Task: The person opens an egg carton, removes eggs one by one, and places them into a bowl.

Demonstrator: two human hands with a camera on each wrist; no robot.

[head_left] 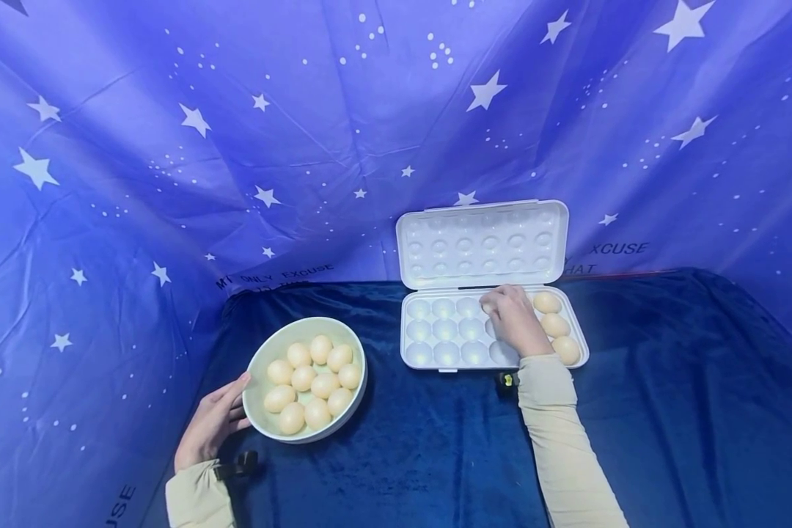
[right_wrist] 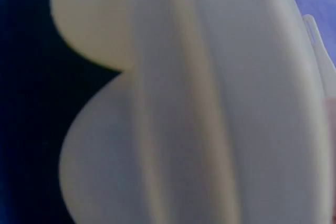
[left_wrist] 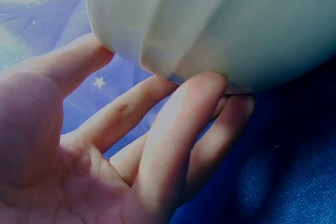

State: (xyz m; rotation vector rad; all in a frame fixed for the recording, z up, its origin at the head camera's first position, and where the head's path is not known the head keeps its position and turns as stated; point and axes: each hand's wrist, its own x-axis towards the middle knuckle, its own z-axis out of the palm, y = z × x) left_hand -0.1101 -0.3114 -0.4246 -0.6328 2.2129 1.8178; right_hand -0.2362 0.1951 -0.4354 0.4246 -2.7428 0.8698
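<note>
My left hand point(head_left: 206, 424) holds a pale green bowl point(head_left: 256, 405) by its left side, thumb at the rim and fingers lower down. In the left wrist view, the fingertips point(left_wrist: 207, 85) touch the underside of the ribbed bowl point(left_wrist: 252, 24). Several light brown eggs point(head_left: 303, 378) lie in it. Over the back row of an open white egg carton point(head_left: 444, 368), my right hand point(head_left: 516, 315) pinches an egg point(head_left: 486, 309), mostly covered by the fingers. Three eggs point(head_left: 555, 325) fill the carton's rightmost column. The right wrist view shows the carton's side point(right_wrist: 262, 103) up close.
The carton's dimpled lid point(head_left: 482, 246) stands upright at the back, near a blue star-patterned curtain point(head_left: 343, 147). A dark blue velvety cloth point(head_left: 402, 455) covers the table under the bowl and carton.
</note>
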